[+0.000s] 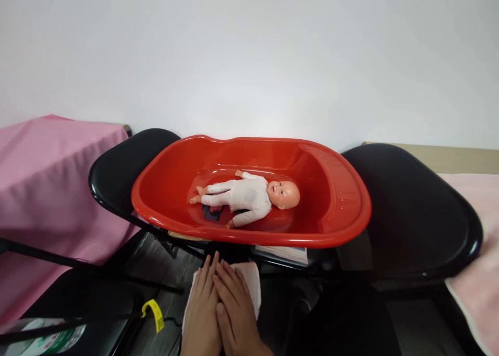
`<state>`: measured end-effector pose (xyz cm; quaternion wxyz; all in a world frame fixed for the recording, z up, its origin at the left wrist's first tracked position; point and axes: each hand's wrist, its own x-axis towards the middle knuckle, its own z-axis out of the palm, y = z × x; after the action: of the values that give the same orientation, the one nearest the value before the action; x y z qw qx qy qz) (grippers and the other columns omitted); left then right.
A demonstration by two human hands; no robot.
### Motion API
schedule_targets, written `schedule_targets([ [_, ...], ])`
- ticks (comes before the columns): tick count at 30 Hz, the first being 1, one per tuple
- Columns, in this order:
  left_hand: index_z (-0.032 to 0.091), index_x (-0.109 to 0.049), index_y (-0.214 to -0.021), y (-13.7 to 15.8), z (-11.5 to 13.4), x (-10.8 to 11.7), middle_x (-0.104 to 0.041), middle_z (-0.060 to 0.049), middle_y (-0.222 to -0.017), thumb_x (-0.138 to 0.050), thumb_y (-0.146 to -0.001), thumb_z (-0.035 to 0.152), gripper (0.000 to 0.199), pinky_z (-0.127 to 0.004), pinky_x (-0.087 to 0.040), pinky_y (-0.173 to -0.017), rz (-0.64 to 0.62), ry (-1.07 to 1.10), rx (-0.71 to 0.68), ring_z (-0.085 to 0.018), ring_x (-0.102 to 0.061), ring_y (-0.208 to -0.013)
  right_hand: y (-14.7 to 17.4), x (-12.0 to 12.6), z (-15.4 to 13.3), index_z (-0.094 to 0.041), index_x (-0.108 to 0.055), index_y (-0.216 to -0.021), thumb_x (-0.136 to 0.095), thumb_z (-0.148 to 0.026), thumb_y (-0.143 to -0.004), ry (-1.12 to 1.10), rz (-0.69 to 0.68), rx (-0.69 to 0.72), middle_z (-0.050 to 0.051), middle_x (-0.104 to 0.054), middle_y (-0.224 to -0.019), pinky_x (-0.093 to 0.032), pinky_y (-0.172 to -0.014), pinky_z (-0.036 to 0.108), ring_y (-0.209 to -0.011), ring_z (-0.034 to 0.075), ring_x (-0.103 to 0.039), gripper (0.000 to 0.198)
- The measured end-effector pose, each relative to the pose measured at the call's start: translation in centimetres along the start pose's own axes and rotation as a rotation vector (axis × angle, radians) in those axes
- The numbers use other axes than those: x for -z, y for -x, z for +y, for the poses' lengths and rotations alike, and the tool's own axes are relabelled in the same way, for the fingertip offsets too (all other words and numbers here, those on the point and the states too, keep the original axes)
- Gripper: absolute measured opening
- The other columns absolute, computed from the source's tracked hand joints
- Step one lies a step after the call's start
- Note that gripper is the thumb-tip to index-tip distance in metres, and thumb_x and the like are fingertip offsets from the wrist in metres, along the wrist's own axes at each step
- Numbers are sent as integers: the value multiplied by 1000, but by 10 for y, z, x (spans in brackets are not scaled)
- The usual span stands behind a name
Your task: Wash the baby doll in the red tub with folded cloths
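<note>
Both hands are down at the bottom of the view, pressed flat on one white cloth (249, 283) that's lying on the person's lap or something dark below, hard to tell which from this angle. The left hand (202, 314) lies palm down with fingers together, and the right hand (237, 314) sits just beside it, overlapping its edge a bit, fingers also together and flat. Neither one is gripping anything, they're just resting on the cloth, which sticks out past the fingertips toward the tub.

Just beyond the cloth is one red plastic baby tub (335, 200), sitting across two black folding chairs (413, 210). Inside the tub lies one baby doll (249, 196) in a white suit, on its back, head to the right, feet to the left. There's a small dark thing (212, 213) under its legs, can't make out what.

Pink fabric (54, 184) covers something on the left, and a yellow tag (156, 314) hangs low near the left hand.
</note>
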<state>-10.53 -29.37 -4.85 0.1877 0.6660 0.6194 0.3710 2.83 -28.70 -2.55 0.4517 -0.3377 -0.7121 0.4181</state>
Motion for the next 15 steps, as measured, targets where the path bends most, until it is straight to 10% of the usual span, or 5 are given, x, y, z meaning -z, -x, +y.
schedule_targets([
  [5,32,-23,-164,4,-8,18,-28,-6,-167,-47,-101,29,67,-52,-24,-126,-69,-128,-111,-27,-26,-154,1,3,29,-39,-24,-162,-48,-31,-105,164,-90,51,1,-33,-164,-13,-126,61,-154,28,-25,63],
  [15,31,-21,-164,15,-15,22,-16,-3,-171,-43,-106,37,63,-51,-18,-126,-70,62,192,-25,-15,-156,19,-12,64,-38,-17,-163,-41,-51,-106,-84,120,-278,-2,-7,-171,-9,-127,56,-158,25,-4,64],
])
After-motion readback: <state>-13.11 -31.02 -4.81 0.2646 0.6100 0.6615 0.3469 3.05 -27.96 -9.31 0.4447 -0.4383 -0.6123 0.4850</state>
